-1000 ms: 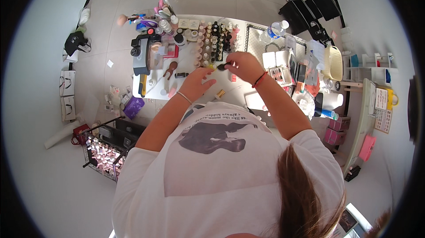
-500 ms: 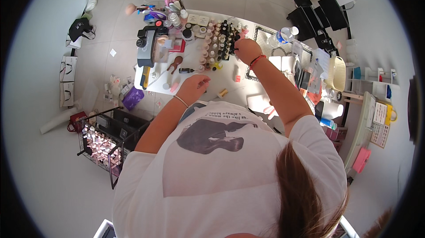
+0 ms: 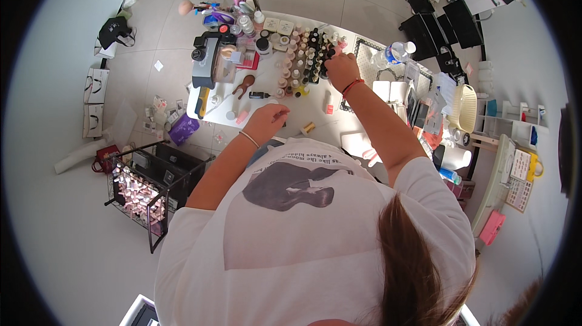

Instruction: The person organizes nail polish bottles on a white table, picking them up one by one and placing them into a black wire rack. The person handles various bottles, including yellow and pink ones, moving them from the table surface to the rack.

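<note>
At the right side of the black-capped nail polish bottles [image 3: 313, 56], my right hand [image 3: 343, 68] is closed, its fingertips round a dark bottle that is largely hidden by the fingers. My left hand [image 3: 270, 118] hovers by the table's near edge, fingers loosely bent and apart, with nothing visible in it. Close to it lie a small black bottle [image 3: 259, 94] and a gold-coloured piece [image 3: 308, 128]. Rows of pale and pink bottles [image 3: 285, 74] stand left of the black ones. Between my arms stands a small bottle with a red lower part [image 3: 329, 108].
A grey and black device [image 3: 207, 62] occupies the table's left side, beside a brown forked piece [image 3: 244, 86]. To the right are a clear water bottle [image 3: 394, 54] and a cream basket [image 3: 464, 108]. A black wire-frame cart [image 3: 159, 174] stands at the lower left.
The whole view has shifted slightly, moving the table a little to the right in the picture. My right hand stays at the black-capped bottles, and my left hand hardly moves.
</note>
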Demonstrator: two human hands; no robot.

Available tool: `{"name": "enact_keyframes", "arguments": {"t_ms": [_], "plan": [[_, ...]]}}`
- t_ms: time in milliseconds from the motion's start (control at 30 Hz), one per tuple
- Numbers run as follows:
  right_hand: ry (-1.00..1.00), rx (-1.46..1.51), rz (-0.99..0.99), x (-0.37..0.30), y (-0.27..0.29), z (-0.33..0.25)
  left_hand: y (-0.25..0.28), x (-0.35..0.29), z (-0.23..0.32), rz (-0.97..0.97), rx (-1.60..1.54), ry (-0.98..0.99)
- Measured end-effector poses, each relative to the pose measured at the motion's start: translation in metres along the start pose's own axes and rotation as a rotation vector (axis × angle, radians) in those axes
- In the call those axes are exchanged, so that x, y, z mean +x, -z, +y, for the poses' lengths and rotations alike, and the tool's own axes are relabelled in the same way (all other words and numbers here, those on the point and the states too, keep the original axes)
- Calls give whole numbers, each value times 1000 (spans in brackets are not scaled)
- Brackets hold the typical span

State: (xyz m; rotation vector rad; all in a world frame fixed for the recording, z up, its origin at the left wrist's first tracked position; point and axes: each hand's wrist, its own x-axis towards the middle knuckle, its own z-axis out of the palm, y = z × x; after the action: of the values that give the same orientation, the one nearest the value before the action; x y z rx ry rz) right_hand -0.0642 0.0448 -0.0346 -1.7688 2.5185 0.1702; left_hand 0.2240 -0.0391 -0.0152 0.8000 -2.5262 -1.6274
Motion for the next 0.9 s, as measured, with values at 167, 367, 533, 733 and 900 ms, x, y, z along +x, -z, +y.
{"name": "enact_keyframes", "arguments": {"t_ms": [167, 367, 533, 733, 900], "plan": [[61, -5, 104, -5, -2, 2, -1, 5, -1, -5, 17, -28], [-21, 299, 481, -27, 10, 4, -4, 12, -2, -42, 35, -50], [-158, 604, 472, -80, -11, 1, -21, 20, -5, -177, 206, -153], [-191, 727, 60, -98, -40, -16, -52, 31, -9, -349, 646, -44], [-200, 690, -163, -82, -41, -31, -70, 37, -26, -551, 605, -87]]}}
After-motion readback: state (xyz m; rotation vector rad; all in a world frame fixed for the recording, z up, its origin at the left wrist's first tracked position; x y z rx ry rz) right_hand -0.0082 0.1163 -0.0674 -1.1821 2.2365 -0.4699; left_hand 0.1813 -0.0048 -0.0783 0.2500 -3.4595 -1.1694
